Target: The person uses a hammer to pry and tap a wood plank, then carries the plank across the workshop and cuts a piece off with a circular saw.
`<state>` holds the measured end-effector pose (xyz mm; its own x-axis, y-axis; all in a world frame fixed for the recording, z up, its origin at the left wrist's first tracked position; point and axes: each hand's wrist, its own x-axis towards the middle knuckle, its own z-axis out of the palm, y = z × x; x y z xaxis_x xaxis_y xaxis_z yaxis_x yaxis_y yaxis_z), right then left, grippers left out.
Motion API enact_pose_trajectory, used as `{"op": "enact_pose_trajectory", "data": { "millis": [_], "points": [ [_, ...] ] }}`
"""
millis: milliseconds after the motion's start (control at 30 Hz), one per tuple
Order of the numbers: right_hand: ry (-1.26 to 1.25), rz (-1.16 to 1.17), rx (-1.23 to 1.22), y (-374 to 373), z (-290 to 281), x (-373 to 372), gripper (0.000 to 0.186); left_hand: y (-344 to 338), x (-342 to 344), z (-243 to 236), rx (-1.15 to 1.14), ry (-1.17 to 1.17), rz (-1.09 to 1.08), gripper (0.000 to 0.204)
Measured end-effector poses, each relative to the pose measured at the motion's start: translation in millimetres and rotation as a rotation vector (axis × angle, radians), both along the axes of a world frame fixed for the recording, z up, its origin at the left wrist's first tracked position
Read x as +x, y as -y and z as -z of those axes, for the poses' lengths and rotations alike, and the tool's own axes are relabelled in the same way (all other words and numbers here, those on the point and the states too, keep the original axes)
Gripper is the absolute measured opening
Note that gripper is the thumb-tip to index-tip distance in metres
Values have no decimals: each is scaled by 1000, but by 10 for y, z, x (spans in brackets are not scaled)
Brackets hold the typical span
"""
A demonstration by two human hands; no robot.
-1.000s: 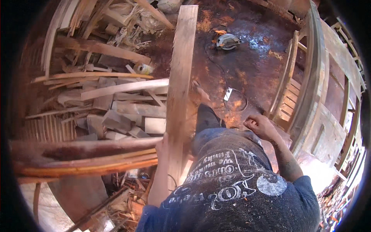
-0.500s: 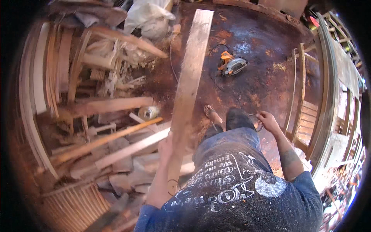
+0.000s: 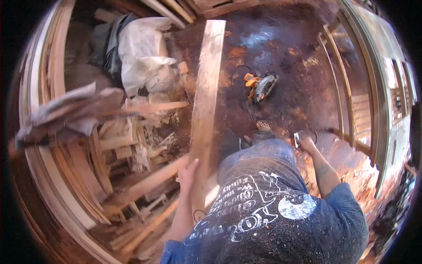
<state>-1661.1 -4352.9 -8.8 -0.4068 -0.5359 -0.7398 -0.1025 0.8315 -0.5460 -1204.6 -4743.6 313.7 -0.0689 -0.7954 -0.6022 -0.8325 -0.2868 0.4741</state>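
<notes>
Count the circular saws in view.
1. A circular saw with an orange handle lies on the dark floor, right of the long plank the left hand holds. The scrap pile may hide others.

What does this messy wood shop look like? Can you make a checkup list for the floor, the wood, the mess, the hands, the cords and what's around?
Surface: dark reddish floor, dusty and stained.
Job's things: long wooden plank pointing away from the person.
Clutter: scrap wood pile on the left; white sack behind it.
Hands: left hand grips the plank's edge; right hand is closed on something small, too blurred to tell.
Cables: black cord beside the orange circular saw.
Surroundings: wooden frames standing at the right.
</notes>
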Motion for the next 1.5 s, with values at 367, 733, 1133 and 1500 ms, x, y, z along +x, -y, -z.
{"op": "enact_pose_trajectory", "data": {
  "millis": [367, 733, 1133, 1500],
  "points": [
    [479, 495, 71, 3611, 295, 160, 36, 2356, -941, 788, 144, 94, 127, 60],
    [-24, 1030, -20, 5547, 3323, 508, 65, 3554, -1177, 1849, 181, 180, 147, 48],
    [27, 1259, -48, 5322, 3927, -149, 32, 3191, -1101, 1723, 57, 214, 186, 43],
    [705, 1565, -756, 2394, 977, 168, 26, 2348, -1812, -26, -63, 128, 756, 61]
  ]
}}
